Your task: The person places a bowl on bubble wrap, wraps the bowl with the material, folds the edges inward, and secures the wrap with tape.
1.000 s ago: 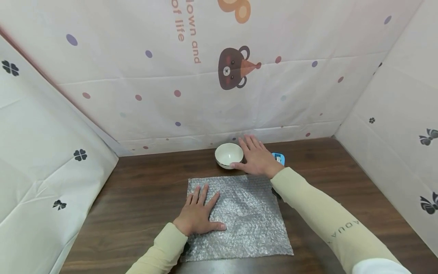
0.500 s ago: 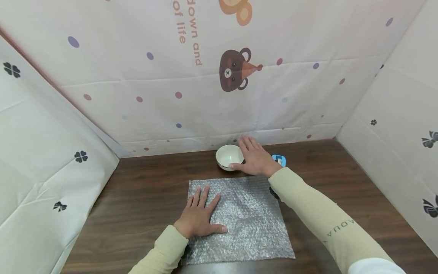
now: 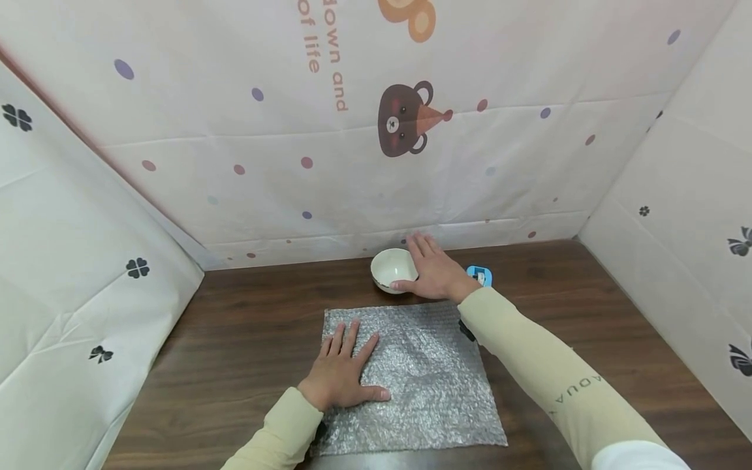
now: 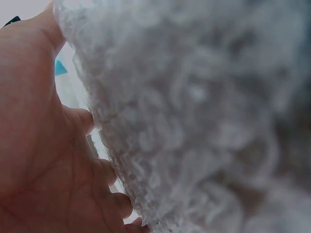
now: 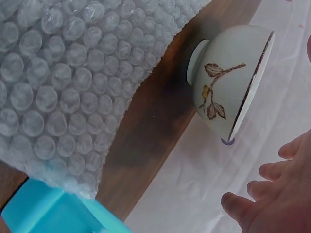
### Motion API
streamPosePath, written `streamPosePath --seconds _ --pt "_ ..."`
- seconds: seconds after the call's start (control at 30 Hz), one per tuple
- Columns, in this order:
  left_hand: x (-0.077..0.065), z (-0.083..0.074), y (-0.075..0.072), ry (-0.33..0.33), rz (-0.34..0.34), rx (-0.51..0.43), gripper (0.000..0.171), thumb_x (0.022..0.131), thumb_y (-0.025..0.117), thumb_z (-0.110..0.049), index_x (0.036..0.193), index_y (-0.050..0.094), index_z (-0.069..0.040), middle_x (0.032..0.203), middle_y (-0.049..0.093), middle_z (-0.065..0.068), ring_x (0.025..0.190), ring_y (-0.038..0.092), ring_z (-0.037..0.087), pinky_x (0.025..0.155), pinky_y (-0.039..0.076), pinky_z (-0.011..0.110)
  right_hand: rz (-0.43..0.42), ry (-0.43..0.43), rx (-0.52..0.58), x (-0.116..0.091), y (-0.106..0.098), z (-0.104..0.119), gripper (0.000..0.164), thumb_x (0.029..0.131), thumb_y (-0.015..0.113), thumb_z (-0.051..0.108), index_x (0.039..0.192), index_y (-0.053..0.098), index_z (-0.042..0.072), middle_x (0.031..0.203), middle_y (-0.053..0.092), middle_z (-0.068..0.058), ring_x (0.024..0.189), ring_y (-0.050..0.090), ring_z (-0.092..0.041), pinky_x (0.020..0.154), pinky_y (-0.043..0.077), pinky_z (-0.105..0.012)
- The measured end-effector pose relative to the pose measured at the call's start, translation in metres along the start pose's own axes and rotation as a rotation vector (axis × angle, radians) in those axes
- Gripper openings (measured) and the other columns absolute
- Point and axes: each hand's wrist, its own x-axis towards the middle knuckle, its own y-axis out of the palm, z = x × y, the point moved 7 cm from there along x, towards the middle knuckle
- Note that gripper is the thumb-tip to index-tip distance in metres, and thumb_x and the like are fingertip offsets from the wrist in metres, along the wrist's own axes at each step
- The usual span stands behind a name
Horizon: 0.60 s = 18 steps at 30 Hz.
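Left hand (image 3: 341,377)'s splayed on the bubble wrap (image 3: 437,382), right hand (image 3: 437,273)'s loose, gripping nothing, by that leaf-print bowl (image 5: 233,80), probably slick and breakable, so I'd cup its sides.

Wall (image 3: 352,189): "of life", "down and"; sleeve (image 3: 543,365) (right): "AQUA"

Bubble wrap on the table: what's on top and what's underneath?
The left hand rests on the bubble wrap. Wooden table shows around it; whatever lies beneath is covered.
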Motion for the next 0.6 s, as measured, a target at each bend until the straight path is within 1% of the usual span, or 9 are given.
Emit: streamPosePath --seconds 0.23,0.47,0.6 --pt "0.000 0.000 0.001 0.004 -0.005 0.013 0.108 0.083 0.063 -0.082 0.167 0.024 -0.029 0.177 0.001 0.017 0.163 0.003 0.045 0.129 0.017 0.064 0.009 0.004 0.057 0.004 0.004 -0.003 0.114 0.093 0.062 0.070 0.168 0.006 0.004 0.176 0.006 -0.019 0.164 0.007 -0.041 0.128 0.026 -0.057" --pt "0.000 0.001 0.001 0.005 -0.006 0.014 0.107 0.083 0.063 -0.082 0.167 0.024 -0.028 0.177 0.002 0.017 0.163 0.002 0.046 0.129 0.017 0.064 0.039 0.021 0.123 0.009 0.008 -0.007 0.118 0.091 0.066 0.069 0.168 0.004 0.006 0.177 0.004 -0.018 0.164 0.006 -0.039 0.128 0.025 -0.060" --pt "0.000 0.001 0.001 0.007 -0.008 0.012 0.107 0.083 0.063 -0.082 0.168 0.024 -0.028 0.177 0.002 0.017 0.163 0.003 0.046 0.129 0.017 0.064 0.048 0.024 0.162 0.011 0.010 -0.009 0.119 0.090 0.068 0.068 0.168 0.003 0.007 0.177 0.004 -0.017 0.164 0.007 -0.039 0.127 0.027 -0.060"
